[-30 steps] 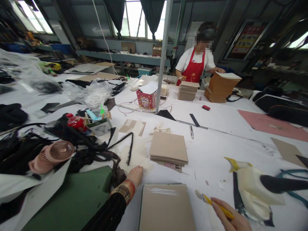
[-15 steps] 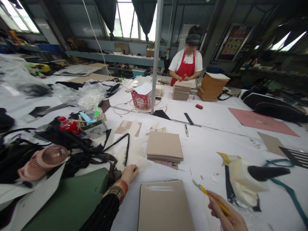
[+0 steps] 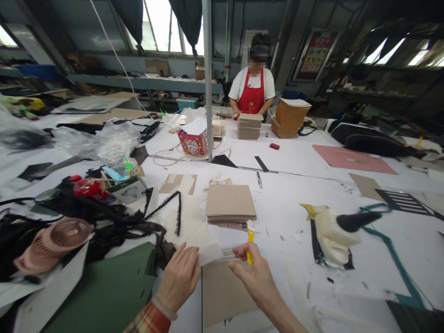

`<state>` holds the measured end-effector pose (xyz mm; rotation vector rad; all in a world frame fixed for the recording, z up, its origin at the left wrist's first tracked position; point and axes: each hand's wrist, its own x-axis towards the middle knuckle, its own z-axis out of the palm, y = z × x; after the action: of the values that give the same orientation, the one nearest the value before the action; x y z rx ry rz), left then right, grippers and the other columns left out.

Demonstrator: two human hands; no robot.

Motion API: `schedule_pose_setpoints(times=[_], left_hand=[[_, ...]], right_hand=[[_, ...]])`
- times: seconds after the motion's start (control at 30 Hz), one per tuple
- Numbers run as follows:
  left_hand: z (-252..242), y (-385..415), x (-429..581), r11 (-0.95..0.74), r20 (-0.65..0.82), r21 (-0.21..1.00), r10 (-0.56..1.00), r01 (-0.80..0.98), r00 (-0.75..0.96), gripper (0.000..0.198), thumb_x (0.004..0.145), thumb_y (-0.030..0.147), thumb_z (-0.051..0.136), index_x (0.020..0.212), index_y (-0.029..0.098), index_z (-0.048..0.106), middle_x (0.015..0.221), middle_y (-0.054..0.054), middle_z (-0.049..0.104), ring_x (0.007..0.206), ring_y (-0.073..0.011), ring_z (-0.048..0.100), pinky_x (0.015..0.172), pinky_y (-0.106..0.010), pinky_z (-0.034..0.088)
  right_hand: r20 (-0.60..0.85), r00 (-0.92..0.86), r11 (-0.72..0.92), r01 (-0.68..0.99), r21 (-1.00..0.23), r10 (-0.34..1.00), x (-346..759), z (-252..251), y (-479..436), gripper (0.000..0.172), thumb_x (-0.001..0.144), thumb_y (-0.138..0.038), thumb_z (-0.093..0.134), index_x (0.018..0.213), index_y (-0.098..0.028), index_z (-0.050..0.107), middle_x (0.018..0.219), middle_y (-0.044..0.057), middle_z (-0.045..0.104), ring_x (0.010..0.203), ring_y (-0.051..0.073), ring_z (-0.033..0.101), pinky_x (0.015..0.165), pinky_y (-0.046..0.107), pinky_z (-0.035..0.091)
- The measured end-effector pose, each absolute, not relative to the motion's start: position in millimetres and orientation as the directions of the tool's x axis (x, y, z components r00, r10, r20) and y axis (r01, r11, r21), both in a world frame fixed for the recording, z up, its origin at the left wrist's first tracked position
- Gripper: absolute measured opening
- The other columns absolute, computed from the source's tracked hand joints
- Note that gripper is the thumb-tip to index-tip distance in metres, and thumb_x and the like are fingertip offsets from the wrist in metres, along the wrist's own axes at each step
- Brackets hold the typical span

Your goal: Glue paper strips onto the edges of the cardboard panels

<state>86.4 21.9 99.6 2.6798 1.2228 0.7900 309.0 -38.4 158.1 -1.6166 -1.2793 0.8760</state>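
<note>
A thin whitish sheet lies by the top edge of a beige board with a dark green edge, at the bottom centre. My left hand is at the sheet's left end, fingers together; what they pinch is hidden. Over the board's upper right, my right hand holds a yellow-handled brush with its bristles pointing up and away. Beyond the board sits a stack of beige boards.
Green sheets, a pink fan and black scraps lie left. A white glue container stands right. A metal pole rises ahead; a person in a red apron stands across the table.
My right hand has moved left and up over the board, turning the brush upright. My left hand has come nearer the board at the whitish sheet. The view has shifted right.
</note>
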Motion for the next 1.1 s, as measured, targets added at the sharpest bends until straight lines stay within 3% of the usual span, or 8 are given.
schedule_pose_setpoints(times=[0.1, 0.27, 0.37, 0.43, 0.5, 0.77, 0.97, 1.1], left_hand=[[108, 2, 95, -0.708, 0.408, 0.359, 0.705, 0.608, 0.58, 0.028, 0.082, 0.011, 0.048, 0.108, 0.019, 0.053, 0.104, -0.006, 0.066, 0.103, -0.0178, 0.059, 0.109, -0.044, 0.035], [122, -18, 105, -0.445, 0.12, 0.782, 0.795, 0.438, 0.594, 0.05, 0.085, 0.033, 0.05, 0.133, 0.024, 0.036, 0.136, -0.007, 0.05, 0.128, -0.0205, 0.043, 0.109, -0.04, 0.035], [129, -20, 119, -0.244, -0.094, 0.889, 0.731, 0.388, 0.676, 0.045, 0.08, 0.046, 0.055, 0.119, 0.024, 0.053, 0.121, -0.005, 0.061, 0.118, -0.0237, 0.052, 0.103, -0.036, 0.039], [127, -17, 127, -0.128, -0.226, 0.899, 0.686, 0.42, 0.692, 0.034, 0.078, 0.052, 0.055, 0.09, 0.021, 0.063, 0.093, -0.003, 0.068, 0.094, -0.0218, 0.06, 0.089, -0.031, 0.045], [118, -12, 129, -0.009, -0.325, 0.9, 0.653, 0.436, 0.684, 0.037, 0.079, 0.055, 0.053, 0.072, 0.019, 0.059, 0.071, 0.0, 0.062, 0.074, -0.0164, 0.056, 0.07, -0.025, 0.044], [45, 14, 109, 0.284, -0.49, 0.847, 0.743, 0.449, 0.455, 0.044, 0.075, 0.063, 0.05, 0.066, 0.02, 0.045, 0.048, 0.009, 0.037, 0.042, -0.0087, 0.035, 0.043, -0.023, 0.029], [25, 31, 119, 0.137, -0.368, 0.759, 0.897, 0.637, 0.246, 0.045, 0.075, 0.063, 0.049, 0.061, 0.019, 0.049, 0.054, 0.005, 0.046, 0.056, -0.0122, 0.045, 0.055, -0.025, 0.034], [25, 37, 125, 0.159, -0.385, 0.692, 0.906, 0.704, 0.173, 0.044, 0.075, 0.061, 0.049, 0.061, 0.019, 0.054, 0.053, 0.003, 0.051, 0.057, -0.0145, 0.047, 0.059, -0.027, 0.033]], right_hand=[[-0.018, 0.185, -0.079, 0.331, -0.94, 0.983, 287, 161, -35, 0.013, 0.075, -0.021, 0.062, 0.075, -0.021, 0.049, 0.073, -0.003, 0.057, 0.072, 0.013, 0.053, 0.07, 0.022, 0.04], [-0.055, 0.116, -0.092, 0.343, -0.935, 0.992, 289, 151, -67, 0.013, 0.078, -0.018, 0.056, 0.07, -0.021, 0.047, 0.064, -0.006, 0.051, 0.063, 0.011, 0.049, 0.06, 0.02, 0.035], [-0.07, 0.182, -0.125, 0.315, -0.941, 0.981, 302, 140, -89, 0.013, 0.076, -0.019, 0.06, 0.069, -0.021, 0.048, 0.065, -0.005, 0.052, 0.064, 0.011, 0.05, 0.06, 0.02, 0.036], [-0.091, 0.276, -0.172, 0.287, -0.942, 0.957, 315, 132, -97, 0.015, 0.075, -0.022, 0.062, 0.07, -0.021, 0.049, 0.065, -0.005, 0.051, 0.065, 0.012, 0.05, 0.061, 0.02, 0.037], [-0.099, 0.377, -0.211, 0.267, -0.94, 0.921, 329, 122, -99, 0.016, 0.076, -0.025, 0.063, 0.071, -0.021, 0.049, 0.066, -0.005, 0.05, 0.065, 0.013, 0.05, 0.061, 0.021, 0.038], [-0.012, 0.53, -0.251, 0.381, -0.89, 0.848, 376, 73, -69, 0.015, 0.077, -0.027, 0.058, 0.071, -0.022, 0.046, 0.065, -0.005, 0.047, 0.063, 0.013, 0.049, 0.063, 0.023, 0.038], [0.004, 0.498, -0.29, 0.513, -0.808, 0.867, 379, 47, -42, 0.007, 0.079, -0.024, 0.05, 0.075, -0.022, 0.045, 0.067, -0.005, 0.05, 0.063, 0.014, 0.051, 0.061, 0.023, 0.037], [0.051, 0.461, -0.282, 0.623, -0.73, 0.886, 379, 34, -34, 0.002, 0.08, -0.021, 0.045, 0.078, -0.022, 0.046, 0.075, -0.001, 0.055, 0.071, 0.017, 0.053, 0.065, 0.026, 0.039]])
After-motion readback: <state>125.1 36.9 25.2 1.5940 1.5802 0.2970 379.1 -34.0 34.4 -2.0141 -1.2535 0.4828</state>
